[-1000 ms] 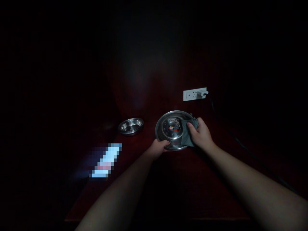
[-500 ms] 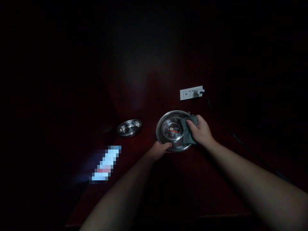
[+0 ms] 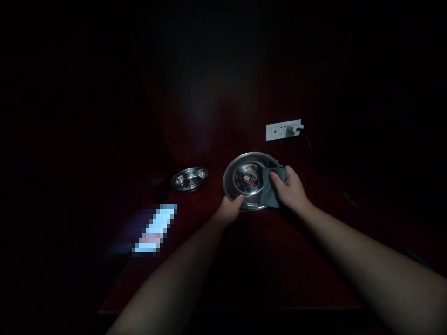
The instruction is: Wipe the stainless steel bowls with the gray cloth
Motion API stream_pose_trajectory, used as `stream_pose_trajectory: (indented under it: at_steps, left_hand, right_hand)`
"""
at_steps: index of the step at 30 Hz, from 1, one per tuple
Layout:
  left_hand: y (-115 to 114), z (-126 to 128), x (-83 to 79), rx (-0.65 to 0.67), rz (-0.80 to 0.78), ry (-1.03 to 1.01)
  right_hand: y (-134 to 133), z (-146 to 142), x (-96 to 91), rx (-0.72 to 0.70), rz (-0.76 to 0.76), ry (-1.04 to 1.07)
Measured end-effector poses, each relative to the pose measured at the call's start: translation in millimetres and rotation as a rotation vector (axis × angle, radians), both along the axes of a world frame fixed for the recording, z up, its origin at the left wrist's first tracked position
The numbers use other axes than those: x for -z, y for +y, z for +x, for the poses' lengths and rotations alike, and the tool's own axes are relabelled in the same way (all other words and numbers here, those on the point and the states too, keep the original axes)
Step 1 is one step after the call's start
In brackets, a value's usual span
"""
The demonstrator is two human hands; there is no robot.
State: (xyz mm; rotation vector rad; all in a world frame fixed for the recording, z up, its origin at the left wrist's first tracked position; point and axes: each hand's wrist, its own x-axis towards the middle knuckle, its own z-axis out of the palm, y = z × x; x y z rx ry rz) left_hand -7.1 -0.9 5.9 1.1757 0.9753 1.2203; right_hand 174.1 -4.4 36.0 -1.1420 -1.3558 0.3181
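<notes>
A shiny steel plate [image 3: 240,174] with a small sticker in its middle is tilted toward me above a dark red table [image 3: 265,260]. My left hand [image 3: 229,210] grips the plate's near rim, thumb over the edge. My right hand [image 3: 290,190] is closed on a grey cloth [image 3: 268,188] and presses it against the plate's right side.
A smaller steel bowl [image 3: 189,179] sits to the left of the plate. A bright blurred rectangle [image 3: 155,230] lies at the table's left edge. Behind the plate is a white power strip [image 3: 279,130] with a plug and a dark cable running right. The surroundings are very dark.
The plate has turned a little in my left hand, its sticker shifting left. My right hand with the cloth stays on the plate's right side.
</notes>
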Motion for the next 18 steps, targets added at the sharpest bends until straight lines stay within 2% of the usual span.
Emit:
stream_pose_trajectory:
  at_steps: [4,8,18]
  left_hand:
    - [3.7,-1.7,3.7,0.007,-0.007,0.022]
    - [1.7,-2.7,0.8,0.016,-0.034,0.044]
    - [-4.3,0.5,-7.5,0.044,-0.136,0.021]
  right_hand:
    - [-2.6,2.9,-2.8,-0.002,0.036,-0.049]
    - [-3.3,6.3,-4.7,-0.013,0.070,-0.074]
    - [-9.8,2.9,-7.5,0.107,0.078,-0.158]
